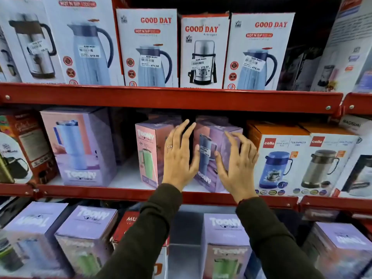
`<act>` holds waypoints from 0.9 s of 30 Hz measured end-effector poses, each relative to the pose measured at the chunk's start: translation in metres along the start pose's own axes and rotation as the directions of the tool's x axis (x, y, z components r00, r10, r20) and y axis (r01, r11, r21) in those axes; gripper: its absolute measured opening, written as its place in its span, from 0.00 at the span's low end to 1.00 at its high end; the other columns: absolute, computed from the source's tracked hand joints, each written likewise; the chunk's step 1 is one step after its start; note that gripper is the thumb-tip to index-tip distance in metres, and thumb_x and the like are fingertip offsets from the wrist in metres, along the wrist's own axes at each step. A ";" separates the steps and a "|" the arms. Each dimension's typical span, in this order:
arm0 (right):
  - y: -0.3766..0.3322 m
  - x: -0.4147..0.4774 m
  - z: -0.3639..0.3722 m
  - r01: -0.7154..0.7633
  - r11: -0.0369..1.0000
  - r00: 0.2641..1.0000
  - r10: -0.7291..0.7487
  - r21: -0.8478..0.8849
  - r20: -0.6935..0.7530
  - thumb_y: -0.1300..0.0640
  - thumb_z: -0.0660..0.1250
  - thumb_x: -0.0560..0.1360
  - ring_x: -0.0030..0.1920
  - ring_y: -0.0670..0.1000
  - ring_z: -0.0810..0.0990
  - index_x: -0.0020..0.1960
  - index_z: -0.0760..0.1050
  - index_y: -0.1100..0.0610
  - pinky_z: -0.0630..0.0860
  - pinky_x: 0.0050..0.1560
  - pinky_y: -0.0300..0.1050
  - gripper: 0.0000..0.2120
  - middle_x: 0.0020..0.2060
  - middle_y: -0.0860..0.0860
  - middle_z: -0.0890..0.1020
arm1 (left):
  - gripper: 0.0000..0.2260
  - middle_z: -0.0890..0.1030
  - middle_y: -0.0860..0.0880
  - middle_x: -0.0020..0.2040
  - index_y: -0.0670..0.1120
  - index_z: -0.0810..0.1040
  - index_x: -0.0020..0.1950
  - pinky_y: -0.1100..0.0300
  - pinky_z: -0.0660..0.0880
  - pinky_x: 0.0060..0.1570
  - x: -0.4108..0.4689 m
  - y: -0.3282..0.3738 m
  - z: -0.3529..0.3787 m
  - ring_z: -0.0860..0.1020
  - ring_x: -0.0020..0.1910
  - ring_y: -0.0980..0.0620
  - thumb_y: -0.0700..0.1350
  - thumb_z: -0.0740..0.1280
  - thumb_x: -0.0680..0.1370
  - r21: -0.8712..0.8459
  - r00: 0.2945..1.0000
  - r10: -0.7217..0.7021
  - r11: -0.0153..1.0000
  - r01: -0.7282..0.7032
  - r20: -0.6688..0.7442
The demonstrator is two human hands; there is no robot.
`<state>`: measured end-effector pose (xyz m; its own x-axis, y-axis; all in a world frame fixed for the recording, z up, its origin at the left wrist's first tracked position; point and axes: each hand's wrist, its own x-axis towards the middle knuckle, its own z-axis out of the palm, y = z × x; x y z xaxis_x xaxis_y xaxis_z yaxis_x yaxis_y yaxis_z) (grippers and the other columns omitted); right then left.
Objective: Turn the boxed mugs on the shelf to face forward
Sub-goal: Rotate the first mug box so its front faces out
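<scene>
middle shelf (120, 193): facing of toony mug boxes part done.
left hand (178, 156) and right hand (236, 162), fingers spread, holding nothing, flank the corner-on purple box (218, 137); pink box (150, 150) also angled; large box (80, 146) nearly forward.

Hands: two, left hand (179, 156) and right hand (235, 164)
Toony mug boxes on the middle shelf: three (86, 146) (153, 152) (219, 150)
Good Day boxes above: three (149, 47) (203, 51) (259, 51)
Cello boxes: two (281, 162) (326, 164)
Red shelf rails: three (171, 99) (120, 193)
</scene>
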<state>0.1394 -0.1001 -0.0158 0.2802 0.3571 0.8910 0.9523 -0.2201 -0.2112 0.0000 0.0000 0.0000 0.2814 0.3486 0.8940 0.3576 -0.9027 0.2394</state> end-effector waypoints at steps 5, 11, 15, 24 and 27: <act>0.013 -0.024 0.014 -0.265 0.934 0.962 0.237 0.241 0.137 0.44 0.60 0.82 0.75 0.56 0.65 0.78 0.65 0.53 0.62 0.78 0.53 0.27 0.74 0.57 0.66 | 0.22 0.68 0.46 0.76 0.46 0.64 0.78 0.65 0.55 0.77 -0.026 0.009 0.026 0.64 0.76 0.50 0.49 0.58 0.84 -0.184 0.957 -0.238 0.946 0.267 0.164; 0.013 -0.010 0.018 -0.722 0.365 0.672 0.573 0.588 0.469 0.40 0.51 0.85 0.83 0.52 0.56 0.83 0.54 0.51 0.52 0.81 0.48 0.30 0.84 0.51 0.58 | 0.27 0.69 0.46 0.69 0.48 0.69 0.72 0.48 0.65 0.74 -0.045 0.030 0.054 0.70 0.68 0.48 0.62 0.50 0.80 -0.407 0.806 -0.492 0.696 0.591 0.329; 0.019 -0.012 0.022 -0.799 0.181 0.542 0.629 0.573 0.557 0.19 0.53 0.69 0.80 0.55 0.65 0.80 0.64 0.52 0.60 0.82 0.57 0.51 0.81 0.52 0.67 | 0.26 0.68 0.49 0.65 0.50 0.68 0.74 0.52 0.61 0.75 -0.045 0.035 0.063 0.69 0.70 0.48 0.60 0.49 0.81 -0.485 0.729 -0.547 0.546 0.683 0.411; 0.005 -0.030 0.026 -0.693 0.261 0.648 0.636 0.672 0.420 0.34 0.53 0.81 0.62 0.57 0.83 0.61 0.81 0.49 0.80 0.65 0.60 0.27 0.60 0.51 0.85 | 0.29 0.58 0.48 0.83 0.46 0.56 0.82 0.52 0.51 0.81 0.000 0.006 0.056 0.56 0.83 0.48 0.61 0.48 0.85 -0.467 0.492 -0.605 0.215 0.858 0.625; -0.002 -0.037 0.029 -0.686 0.278 0.659 0.628 0.672 0.413 0.37 0.52 0.81 0.60 0.57 0.83 0.58 0.81 0.48 0.81 0.62 0.57 0.24 0.56 0.52 0.85 | 0.30 0.55 0.47 0.84 0.45 0.54 0.82 0.52 0.49 0.82 0.003 0.000 0.053 0.54 0.83 0.48 0.60 0.50 0.85 -0.469 0.478 -0.597 0.185 0.863 0.644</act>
<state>0.1310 -0.0866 -0.0597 0.8330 0.4719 0.2890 0.1539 0.3041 -0.9401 0.0477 0.0146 -0.0177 0.4949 0.8680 0.0408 -0.1088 0.0153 0.9939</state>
